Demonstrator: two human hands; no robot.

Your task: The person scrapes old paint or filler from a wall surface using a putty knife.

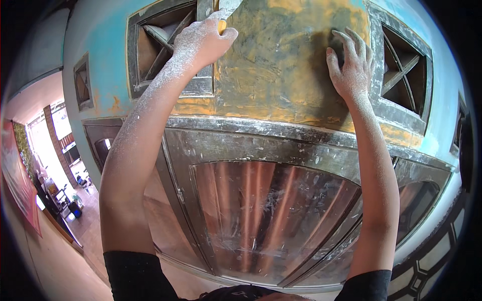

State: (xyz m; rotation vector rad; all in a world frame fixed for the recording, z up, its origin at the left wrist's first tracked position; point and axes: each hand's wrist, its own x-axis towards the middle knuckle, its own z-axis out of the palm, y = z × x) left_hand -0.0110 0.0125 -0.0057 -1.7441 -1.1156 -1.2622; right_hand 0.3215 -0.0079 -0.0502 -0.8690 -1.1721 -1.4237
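My left hand (205, 41), coated in white dust, grips the yellow handle (222, 26) of a scraper. Its flat metal blade (230, 6) points up and is cut off by the top edge of the view. Before me is a patchy wall section (271, 67) in ochre and grey-green, with smears on it. My right hand (352, 66), also dusty, is raised at the right side of this section with fingers spread. It is close to the right vent frame; whether its fingertips touch the wall I cannot tell. A dark shadow falls beside it.
Dark wooden vent frames with crossed bars flank the patch, one left (165, 45) and one right (404, 71). Below runs a scuffed wooden lintel (263, 126) over a glazed door (275, 218) with reddish curtains behind. Turquoise wall (109, 49) lies beyond. A bright doorway (41, 143) opens at left.
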